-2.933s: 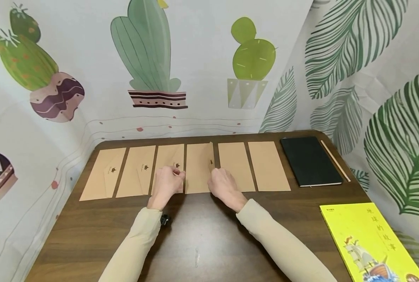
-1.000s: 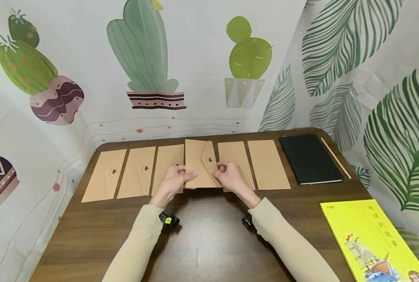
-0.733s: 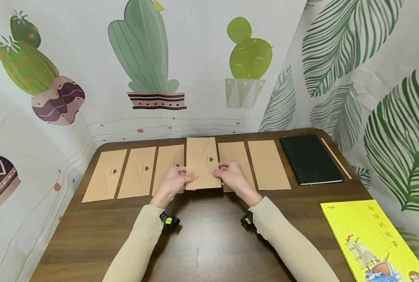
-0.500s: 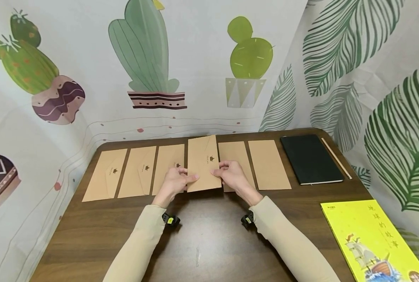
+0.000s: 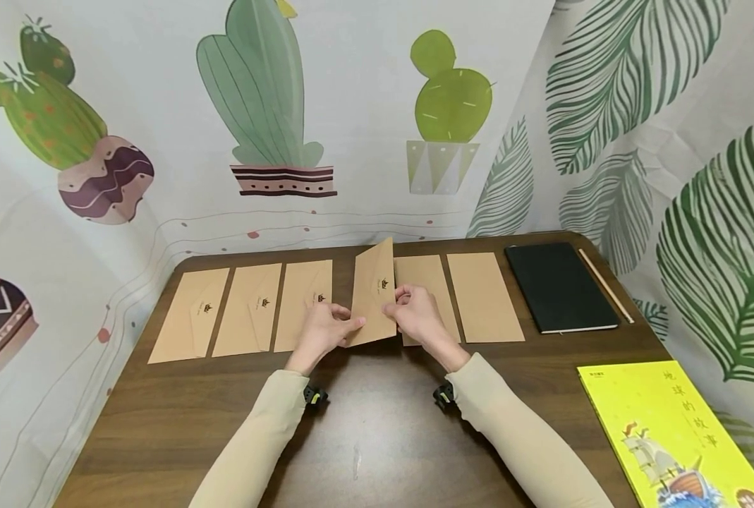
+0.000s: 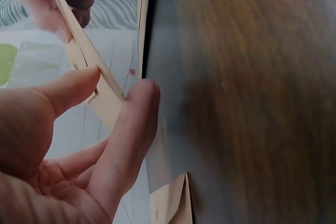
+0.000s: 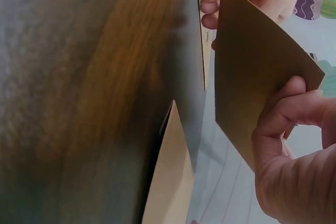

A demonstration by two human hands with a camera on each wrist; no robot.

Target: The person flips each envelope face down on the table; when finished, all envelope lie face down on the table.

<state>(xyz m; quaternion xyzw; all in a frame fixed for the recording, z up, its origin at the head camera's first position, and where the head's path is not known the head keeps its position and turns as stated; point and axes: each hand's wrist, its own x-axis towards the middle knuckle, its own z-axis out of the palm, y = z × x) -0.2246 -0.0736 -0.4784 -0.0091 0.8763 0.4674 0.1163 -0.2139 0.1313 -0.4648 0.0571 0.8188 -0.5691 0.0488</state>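
Note:
A kraft-paper envelope (image 5: 373, 296) with a small dark crown print is held just above the table in the head view, its right edge tilted up. My left hand (image 5: 326, 328) pinches its lower left edge between thumb and fingers, as the left wrist view confirms. On the opposite edge, my right hand (image 5: 420, 316) grips it with the thumb on the printed face and fingers behind. The right wrist view shows the plain back of this envelope (image 7: 244, 61). Its flap lies down against the front.
Three crown-printed envelopes (image 5: 189, 314) lie in a row to the left. Two plain-side envelopes (image 5: 486, 300) lie to the right. Beyond them are a black notebook (image 5: 561, 289) and a pencil (image 5: 605, 286). A yellow book (image 5: 662, 423) sits at the table's right edge.
The envelope has been lifted from its place in the row and its flap folded down. Since then it has turned, right edge rising, while my left hand shifted slightly right.

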